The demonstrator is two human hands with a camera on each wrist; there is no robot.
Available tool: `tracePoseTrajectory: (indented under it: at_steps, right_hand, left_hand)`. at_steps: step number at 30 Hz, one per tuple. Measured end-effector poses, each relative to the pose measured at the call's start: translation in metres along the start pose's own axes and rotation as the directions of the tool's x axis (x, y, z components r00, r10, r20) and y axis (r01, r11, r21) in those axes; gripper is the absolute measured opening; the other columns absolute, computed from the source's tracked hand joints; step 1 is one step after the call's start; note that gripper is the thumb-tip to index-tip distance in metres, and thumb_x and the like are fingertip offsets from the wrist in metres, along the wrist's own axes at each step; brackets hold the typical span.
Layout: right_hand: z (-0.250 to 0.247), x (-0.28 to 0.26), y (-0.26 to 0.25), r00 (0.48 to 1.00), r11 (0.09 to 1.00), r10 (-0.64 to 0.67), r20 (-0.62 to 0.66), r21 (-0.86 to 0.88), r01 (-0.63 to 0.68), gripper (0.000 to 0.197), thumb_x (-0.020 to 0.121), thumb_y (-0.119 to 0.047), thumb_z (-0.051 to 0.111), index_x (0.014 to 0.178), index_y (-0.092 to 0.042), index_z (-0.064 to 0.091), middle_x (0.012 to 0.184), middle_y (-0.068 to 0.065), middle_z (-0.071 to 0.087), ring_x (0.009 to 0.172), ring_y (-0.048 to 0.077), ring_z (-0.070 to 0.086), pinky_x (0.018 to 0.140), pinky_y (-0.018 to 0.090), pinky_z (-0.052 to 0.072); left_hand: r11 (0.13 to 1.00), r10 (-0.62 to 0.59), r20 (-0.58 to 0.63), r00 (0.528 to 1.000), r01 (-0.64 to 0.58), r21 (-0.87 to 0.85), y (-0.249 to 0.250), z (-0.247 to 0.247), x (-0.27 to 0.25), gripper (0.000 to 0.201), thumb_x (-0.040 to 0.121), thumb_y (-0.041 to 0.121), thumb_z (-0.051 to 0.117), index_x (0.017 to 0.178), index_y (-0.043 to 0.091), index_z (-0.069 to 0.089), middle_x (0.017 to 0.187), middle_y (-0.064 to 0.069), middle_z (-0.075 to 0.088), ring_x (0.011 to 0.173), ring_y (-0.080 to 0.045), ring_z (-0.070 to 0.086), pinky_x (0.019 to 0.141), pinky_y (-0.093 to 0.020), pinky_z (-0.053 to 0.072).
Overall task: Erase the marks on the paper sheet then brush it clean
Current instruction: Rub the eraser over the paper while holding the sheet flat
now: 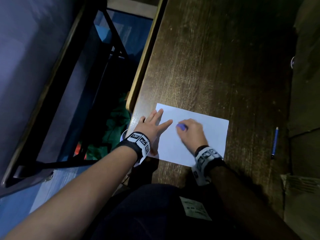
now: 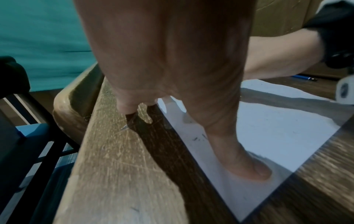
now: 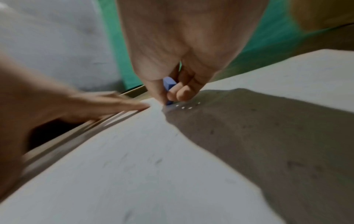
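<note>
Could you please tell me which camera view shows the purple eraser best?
The right wrist view: the eraser fills the grip of the right hand, its tip on the paper sheet. The head view shows only a blurred purple end. The left wrist view does not show it.

Right hand (image 3: 184, 50) is filling top centre of frame, fingers (image 3: 184, 93) curling round a blue eraser (image 3: 168, 84) w/ its lower tip touching the white paper sheet (image 3: 134, 166). Small white specks are lying just right of the tip, in the hand's shadow. Left hand (image 3: 63, 106) is reaching in from left edge, blurred, fingertips on the sheet's edge near the eraser. Green surface (image 3: 122, 60) is showing behind, upper frame.
</note>
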State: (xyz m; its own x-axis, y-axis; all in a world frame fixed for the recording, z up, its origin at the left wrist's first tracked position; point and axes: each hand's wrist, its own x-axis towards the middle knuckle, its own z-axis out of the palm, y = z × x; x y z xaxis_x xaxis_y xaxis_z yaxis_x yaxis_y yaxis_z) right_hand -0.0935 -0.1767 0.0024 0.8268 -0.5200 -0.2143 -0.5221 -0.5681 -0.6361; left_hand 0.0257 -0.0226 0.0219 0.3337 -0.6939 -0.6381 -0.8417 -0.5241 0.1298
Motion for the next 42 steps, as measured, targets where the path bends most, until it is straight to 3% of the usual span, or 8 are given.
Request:
tracePoseTrajectory:
  at_steps: [3, 9, 15, 21, 27, 33, 39, 42]
  right_hand:
    - [-0.004, 0.008, 0.006, 0.966, 0.987, 0.161, -0.203, 0.012, -0.162, 0.014, 0.089, -0.019, 0.063, 0.096, -0.011, 0.073, 0.096, 0.008, 0.067, 0.088, 0.025, 0.063, 0.087, 0.035, 0.053]
    - [0.02, -0.043, -0.023, 0.904, 0.958, -0.264, 0.336, -0.017, 0.286, 0.014, 0.093, -0.019, 0.058, 0.092, -0.011, 0.069, 0.089, 0.006, 0.06, 0.082, 0.024, 0.058, 0.081, 0.041, 0.049]
    - [-0.011, 0.004, 0.01, 0.97, 0.993, 0.118, -0.212, -0.004, -0.121, 0.013, 0.087, -0.011, 0.062, 0.091, -0.006, 0.073, 0.09, 0.009, 0.066, 0.086, 0.026, 0.063, 0.085, 0.03, 0.048]
    - [0.017, -0.048, -0.023, 0.903, 0.966, -0.248, 0.35, 0.019, 0.258, 0.014, 0.092, -0.018, 0.058, 0.09, -0.011, 0.07, 0.086, 0.005, 0.059, 0.08, 0.022, 0.057, 0.08, 0.032, 0.047]
    - [-0.014, -0.002, 0.01, 0.97, 0.99, 0.138, -0.2, 0.002, -0.14, 0.013, 0.088, -0.011, 0.062, 0.091, -0.007, 0.074, 0.091, 0.008, 0.067, 0.086, 0.023, 0.062, 0.087, 0.03, 0.049]
    - [0.011, -0.053, -0.015, 0.865, 0.963, -0.234, 0.443, -0.019, 0.27, 0.016, 0.091, -0.021, 0.055, 0.079, -0.017, 0.064, 0.081, -0.001, 0.055, 0.075, 0.018, 0.054, 0.077, 0.037, 0.048]
    - [-0.02, -0.011, 0.021, 0.953, 0.965, 0.253, -0.165, 0.11, -0.237, 0.009, 0.088, -0.019, 0.064, 0.088, -0.016, 0.072, 0.092, 0.001, 0.064, 0.083, 0.016, 0.06, 0.087, 0.032, 0.052]
    - [-0.002, -0.034, 0.009, 0.993, 0.991, 0.111, -0.027, 0.08, -0.108, 0.011, 0.09, -0.02, 0.063, 0.09, -0.014, 0.072, 0.089, 0.005, 0.064, 0.084, 0.022, 0.061, 0.087, 0.037, 0.051]
  left_hand:
    - [1.0, -0.007, 0.001, 1.0, 0.007, 0.009, -0.001, 0.0, 0.003, 0.144, 0.06, 0.049, 0.094, 0.158, 0.043, -0.011, 0.165, -0.01, -0.027, 0.155, -0.032, -0.019, 0.122, -0.059, 0.011]
    - [1.0, -0.008, 0.009, 1.0, 0.007, 0.008, -0.001, 0.0, 0.001, 0.146, 0.058, 0.049, 0.095, 0.159, 0.043, -0.01, 0.165, -0.01, -0.03, 0.155, -0.03, -0.021, 0.122, -0.058, 0.009]
    - [1.0, -0.001, 0.01, 1.0, 0.001, 0.017, 0.0, -0.003, -0.001, 0.144, 0.061, 0.047, 0.094, 0.159, 0.043, -0.012, 0.165, -0.01, -0.029, 0.155, -0.031, -0.02, 0.122, -0.058, 0.01]
    - [1.0, 0.001, 0.019, 1.0, -0.001, -0.007, 0.0, -0.004, -0.002, 0.138, 0.067, 0.044, 0.092, 0.16, 0.044, -0.01, 0.165, -0.009, -0.031, 0.155, -0.029, -0.021, 0.123, -0.057, 0.009]
    - [1.0, 0.008, 0.012, 1.0, -0.008, 0.006, -0.001, -0.004, -0.001, 0.14, 0.065, 0.045, 0.093, 0.159, 0.044, -0.01, 0.165, -0.011, -0.028, 0.155, -0.031, -0.02, 0.122, -0.058, 0.011]
    - [1.0, 0.001, 0.037, 0.999, -0.001, -0.007, 0.0, -0.008, -0.005, 0.141, 0.065, 0.046, 0.094, 0.16, 0.043, -0.01, 0.165, -0.009, -0.031, 0.155, -0.029, -0.022, 0.123, -0.057, 0.008]
    - [1.0, 0.004, -0.002, 1.0, -0.004, 0.002, 0.0, -0.004, -0.003, 0.137, 0.065, 0.045, 0.092, 0.16, 0.043, -0.007, 0.165, -0.011, -0.025, 0.155, -0.031, -0.018, 0.122, -0.059, 0.011]
    - [1.0, 0.006, -0.033, 0.999, -0.005, 0.026, 0.0, 0.0, 0.001, 0.14, 0.061, 0.049, 0.092, 0.159, 0.043, -0.008, 0.165, -0.012, -0.024, 0.155, -0.032, -0.016, 0.121, -0.058, 0.015]
